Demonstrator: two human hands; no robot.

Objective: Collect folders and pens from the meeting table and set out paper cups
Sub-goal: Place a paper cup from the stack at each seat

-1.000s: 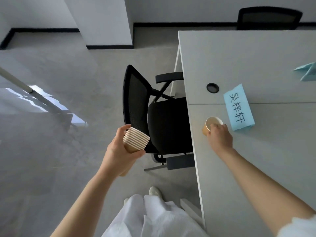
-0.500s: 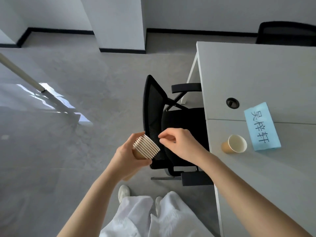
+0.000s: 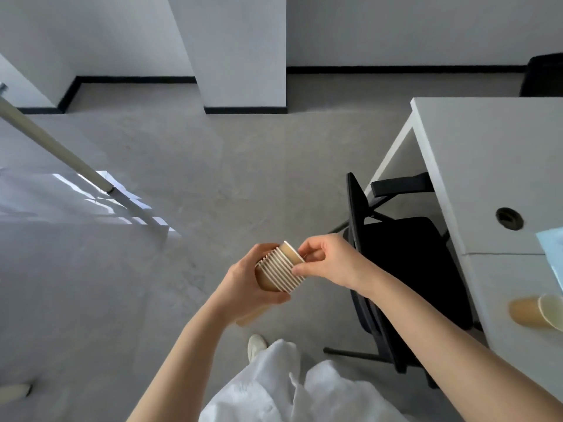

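My left hand (image 3: 243,281) grips a stack of nested brown paper cups (image 3: 278,271) held sideways over the floor, left of the table. My right hand (image 3: 329,260) pinches the rim of the top cup (image 3: 292,252), which sticks out a little from the stack. One single paper cup (image 3: 534,310) stands on the white meeting table (image 3: 493,153) near its left edge, at the right border of the view.
A black office chair (image 3: 396,263) is pushed against the table's left side, just right of my hands. A blue name card (image 3: 553,248) lies on the table beyond the cup, near a round cable hole (image 3: 509,218). A white pillar (image 3: 240,53) stands ahead.
My right hand let go of the cup on the table, came back to the stack and now pulls the top cup outward. The view has swung left, away from the table.
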